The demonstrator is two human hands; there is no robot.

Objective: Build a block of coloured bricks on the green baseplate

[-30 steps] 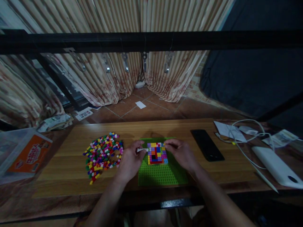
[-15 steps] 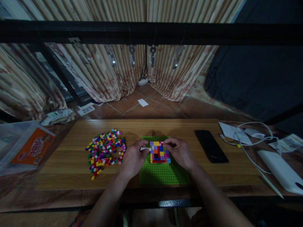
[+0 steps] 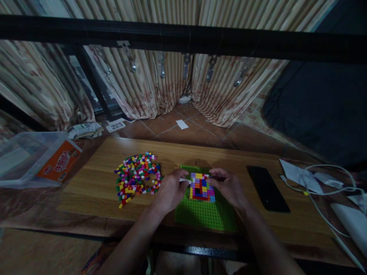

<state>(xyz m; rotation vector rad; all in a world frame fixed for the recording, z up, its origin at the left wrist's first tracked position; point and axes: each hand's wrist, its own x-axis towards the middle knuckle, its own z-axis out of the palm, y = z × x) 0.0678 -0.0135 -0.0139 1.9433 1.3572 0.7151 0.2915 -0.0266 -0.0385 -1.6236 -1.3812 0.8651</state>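
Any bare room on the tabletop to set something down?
Bare wood lies left of the brick pile, toward the box, and between the phone and the cable. The near part of the green plate shows bare studs. Crowded: its far part, where the left hand and right hand flank the brick panel.

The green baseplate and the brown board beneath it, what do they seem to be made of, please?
Green baseplate: probably molded plastic, fairly matte, given its regular studs. Brown board: wood or wood-look laminate, faintly glossy, with streaky grain.
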